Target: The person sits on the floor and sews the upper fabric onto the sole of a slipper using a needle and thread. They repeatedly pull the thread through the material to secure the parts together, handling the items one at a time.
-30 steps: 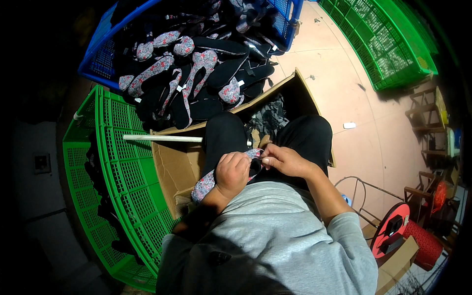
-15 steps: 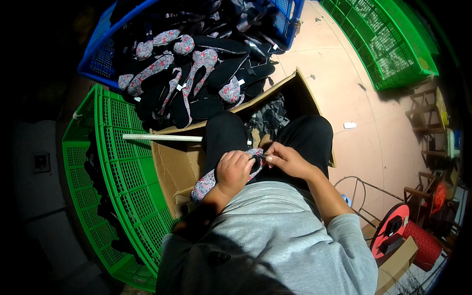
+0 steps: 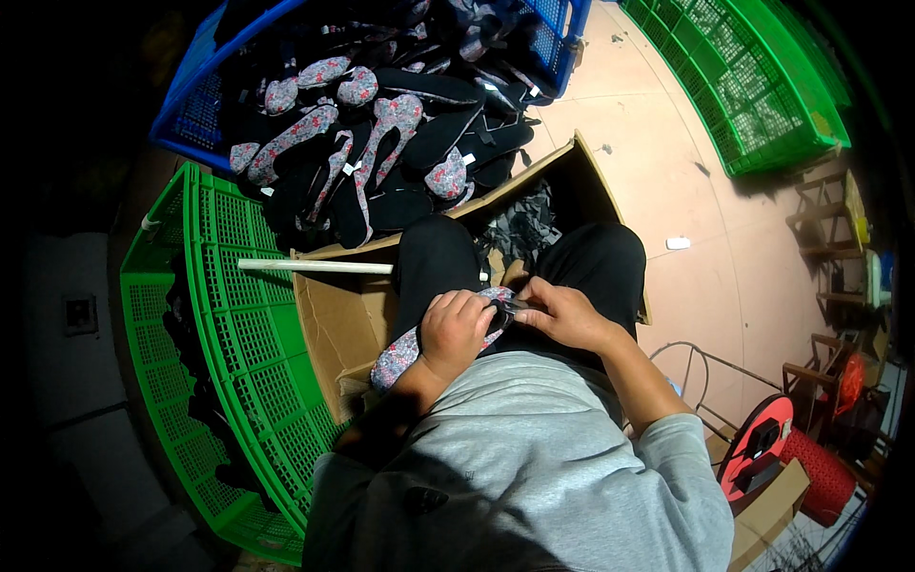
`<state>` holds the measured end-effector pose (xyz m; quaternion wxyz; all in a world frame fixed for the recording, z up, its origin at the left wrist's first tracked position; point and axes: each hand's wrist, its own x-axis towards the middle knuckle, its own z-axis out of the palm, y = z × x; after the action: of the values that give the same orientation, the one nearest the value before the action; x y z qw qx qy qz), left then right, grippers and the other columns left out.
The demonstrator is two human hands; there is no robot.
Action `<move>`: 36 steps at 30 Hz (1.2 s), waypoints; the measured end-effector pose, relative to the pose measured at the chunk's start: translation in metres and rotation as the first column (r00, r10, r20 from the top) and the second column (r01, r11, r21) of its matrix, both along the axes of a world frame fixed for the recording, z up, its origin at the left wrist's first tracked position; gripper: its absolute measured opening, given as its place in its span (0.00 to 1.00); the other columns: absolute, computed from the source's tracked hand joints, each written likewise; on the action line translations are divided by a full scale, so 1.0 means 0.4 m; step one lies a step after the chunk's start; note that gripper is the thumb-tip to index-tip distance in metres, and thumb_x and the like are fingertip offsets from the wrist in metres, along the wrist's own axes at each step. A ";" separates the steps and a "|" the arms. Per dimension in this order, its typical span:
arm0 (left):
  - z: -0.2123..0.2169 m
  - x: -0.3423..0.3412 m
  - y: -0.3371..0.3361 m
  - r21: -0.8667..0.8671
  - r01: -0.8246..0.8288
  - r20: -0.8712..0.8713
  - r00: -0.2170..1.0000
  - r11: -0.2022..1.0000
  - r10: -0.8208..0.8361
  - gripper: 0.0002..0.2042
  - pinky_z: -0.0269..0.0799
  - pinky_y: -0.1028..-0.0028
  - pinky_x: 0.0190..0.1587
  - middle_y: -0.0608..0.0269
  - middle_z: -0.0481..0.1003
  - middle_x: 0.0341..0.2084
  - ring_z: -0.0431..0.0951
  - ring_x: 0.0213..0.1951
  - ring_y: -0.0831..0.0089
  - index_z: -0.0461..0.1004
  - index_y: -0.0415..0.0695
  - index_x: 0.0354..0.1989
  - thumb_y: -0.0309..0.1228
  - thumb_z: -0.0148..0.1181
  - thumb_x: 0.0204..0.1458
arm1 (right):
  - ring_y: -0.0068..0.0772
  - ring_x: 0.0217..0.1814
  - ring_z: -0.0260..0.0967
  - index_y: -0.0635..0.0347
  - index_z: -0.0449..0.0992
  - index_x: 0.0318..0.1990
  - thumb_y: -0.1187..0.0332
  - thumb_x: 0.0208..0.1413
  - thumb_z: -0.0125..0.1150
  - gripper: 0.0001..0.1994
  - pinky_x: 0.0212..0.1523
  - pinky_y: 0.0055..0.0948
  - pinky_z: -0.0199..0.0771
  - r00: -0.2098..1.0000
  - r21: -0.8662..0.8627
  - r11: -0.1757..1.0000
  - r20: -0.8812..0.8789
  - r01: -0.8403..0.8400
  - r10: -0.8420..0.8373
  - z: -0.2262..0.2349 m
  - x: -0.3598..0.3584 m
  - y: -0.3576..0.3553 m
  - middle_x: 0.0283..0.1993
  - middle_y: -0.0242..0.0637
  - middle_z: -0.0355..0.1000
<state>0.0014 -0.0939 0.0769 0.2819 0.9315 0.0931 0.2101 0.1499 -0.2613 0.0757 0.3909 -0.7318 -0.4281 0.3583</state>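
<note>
A grey floral slipper (image 3: 395, 360) with red specks and a dark lining lies slantwise across my lap. My left hand (image 3: 456, 329) is closed over it, fingers wrapped round its upper part. At the slipper's opening, my right hand (image 3: 564, 315) pinches a thin dark strip (image 3: 516, 305) between thumb and fingers. What kind of piece the strip is cannot be made out. The two hands are close together, and the left one hides the slipper's middle.
Ahead, a blue crate (image 3: 195, 119) is heaped with floral and black slippers (image 3: 393, 119). A cardboard box (image 3: 329, 329) with dark scraps (image 3: 522, 225) stands around my knees, a pale stick (image 3: 315, 268) across it. Green crates (image 3: 257, 362) flank my left; another green crate (image 3: 734, 91) stands far right.
My right hand has shifted slightly and its grip has changed; more of the dark strip shows between the hands. My left hand and the slipper stay in place.
</note>
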 end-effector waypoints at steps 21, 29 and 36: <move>-0.023 -0.001 -0.004 0.015 -0.001 -0.066 0.998 1.000 0.002 0.06 0.70 0.63 0.39 0.60 0.75 0.27 0.76 0.34 0.59 0.76 0.42 0.29 0.28 0.66 0.46 | 0.54 0.40 0.75 0.60 0.69 0.43 0.59 0.56 0.65 0.17 0.37 0.43 0.74 0.962 -0.098 0.990 0.246 -0.100 0.121 0.042 0.018 0.029 0.36 0.47 0.77; -0.021 0.000 -0.006 0.000 -0.005 -0.092 0.996 1.000 0.005 0.06 0.70 0.63 0.39 0.59 0.75 0.27 0.76 0.34 0.57 0.76 0.42 0.29 0.28 0.66 0.45 | 0.54 0.40 0.76 0.61 0.69 0.44 0.57 0.56 0.65 0.18 0.38 0.45 0.74 0.970 -0.078 0.994 0.227 -0.070 0.086 0.032 0.003 0.026 0.37 0.48 0.77; -0.015 0.001 -0.008 -0.020 -0.031 -0.108 0.994 0.999 0.028 0.06 0.71 0.62 0.39 0.57 0.75 0.28 0.76 0.34 0.56 0.76 0.42 0.30 0.28 0.66 0.45 | 0.39 0.38 0.75 0.61 0.69 0.43 0.63 0.59 0.64 0.13 0.38 0.34 0.73 0.997 0.033 0.999 -0.074 0.021 -0.018 -0.030 -0.009 0.012 0.36 0.40 0.76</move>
<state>0.0019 -0.0970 0.0709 0.2832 0.9370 0.1242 0.1627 0.1462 -0.2563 0.0636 0.4221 -0.7157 -0.4122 0.3739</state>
